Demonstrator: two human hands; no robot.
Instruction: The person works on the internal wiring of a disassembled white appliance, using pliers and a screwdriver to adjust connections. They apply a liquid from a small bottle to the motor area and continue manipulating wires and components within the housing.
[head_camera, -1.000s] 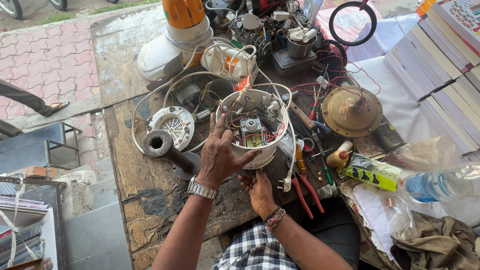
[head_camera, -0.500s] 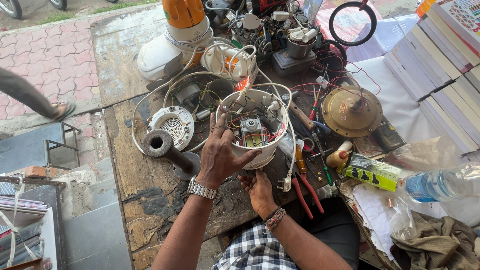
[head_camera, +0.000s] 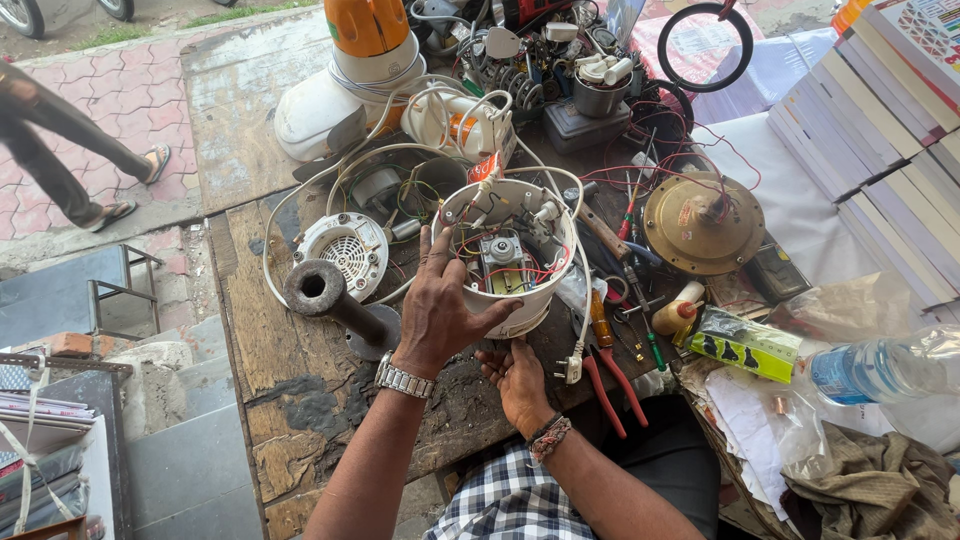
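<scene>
Head view, looking down on a cluttered wooden workbench (head_camera: 250, 330). At centre, one white round appliance housing (head_camera: 520, 300), open side up, holding a small motor block (head_camera: 503, 255) and red, yellow and white wires. Left hand (head_camera: 440, 310) spread over the housing's near rim, fingers splayed, gripping its side; metal watch (head_camera: 402, 378) on the wrist. Right hand (head_camera: 515, 375) cupped beneath the housing, supporting its bottom, fingers partly hidden. Left of it, one white vented disc (head_camera: 345, 250) and one dark metal pipe on a base (head_camera: 335, 305). Right of it, one brass-coloured dome (head_camera: 703, 222), one pair of red-handled pliers (head_camera: 610, 385), one clear plastic bottle (head_camera: 880, 365). Behind, one orange-and-white jug-shaped appliance (head_camera: 370, 45).
</scene>
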